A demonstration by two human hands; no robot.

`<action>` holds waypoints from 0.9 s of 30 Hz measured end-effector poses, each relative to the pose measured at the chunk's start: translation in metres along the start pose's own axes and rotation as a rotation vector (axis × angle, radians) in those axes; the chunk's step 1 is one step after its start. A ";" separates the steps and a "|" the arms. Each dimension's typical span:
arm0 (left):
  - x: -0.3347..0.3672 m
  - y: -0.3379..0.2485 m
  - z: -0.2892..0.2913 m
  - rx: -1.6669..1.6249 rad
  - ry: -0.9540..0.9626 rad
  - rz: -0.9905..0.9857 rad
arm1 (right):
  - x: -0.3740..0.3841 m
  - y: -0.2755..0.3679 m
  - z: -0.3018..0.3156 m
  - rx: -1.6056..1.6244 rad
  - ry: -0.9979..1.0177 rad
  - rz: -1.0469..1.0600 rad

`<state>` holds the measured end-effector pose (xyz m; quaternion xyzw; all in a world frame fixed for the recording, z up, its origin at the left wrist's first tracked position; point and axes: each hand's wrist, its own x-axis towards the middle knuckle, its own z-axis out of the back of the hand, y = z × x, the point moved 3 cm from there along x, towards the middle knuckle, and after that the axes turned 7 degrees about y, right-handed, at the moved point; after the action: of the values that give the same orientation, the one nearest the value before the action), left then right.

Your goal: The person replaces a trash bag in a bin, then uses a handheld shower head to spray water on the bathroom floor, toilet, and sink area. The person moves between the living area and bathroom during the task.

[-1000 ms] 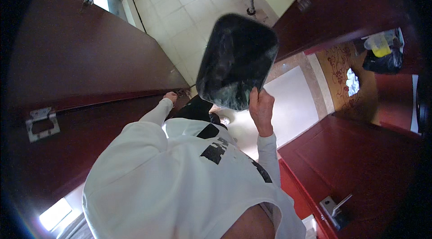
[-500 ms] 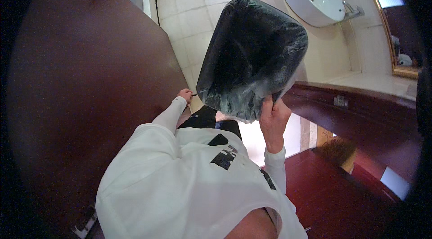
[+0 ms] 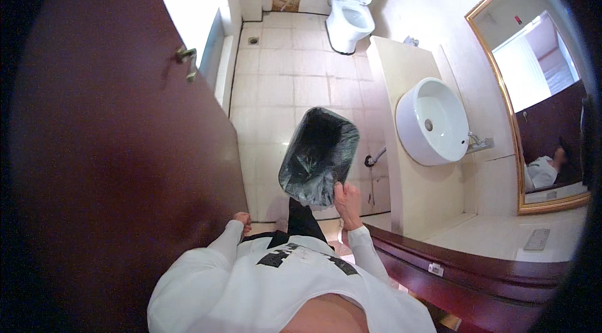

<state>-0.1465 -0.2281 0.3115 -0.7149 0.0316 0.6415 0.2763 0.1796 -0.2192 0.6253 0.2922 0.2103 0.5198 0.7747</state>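
A trash bin [image 3: 321, 152] lined with a thin black plastic bag hangs in front of my legs, its open mouth facing up. My right hand [image 3: 348, 201] is shut on the near right corner of its rim, over the crumpled liner. The inside looks dark, with only the bag showing. Down beside the near edge of the dark red door [image 3: 144, 138], my left hand [image 3: 242, 221] is closed, its fingers curled. Whatever it may grip is hidden.
The door stands at my left with a brass handle [image 3: 188, 63]. A round white basin [image 3: 433, 123] rests on a counter [image 3: 401, 63] at my right, below a gold-framed mirror [image 3: 520, 138]. Farther off is a toilet [image 3: 351, 22] with its lid up. Pale tiles [image 3: 276, 88] cover the floor.
My right hand has lowered the bin, which now looks smaller and farther from the camera. My view has shifted forward, bringing the toilet and more of the mirror into sight. My left hand remains by the door.
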 end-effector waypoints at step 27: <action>0.087 -0.376 0.107 -0.387 -0.283 -0.094 | 0.613 -0.136 -0.124 0.783 0.007 -0.816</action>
<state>-0.0779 0.1629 0.3612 -0.6583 -0.1643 0.7157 0.1654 0.4220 0.3398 0.4289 0.4510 0.4860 0.0622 0.7460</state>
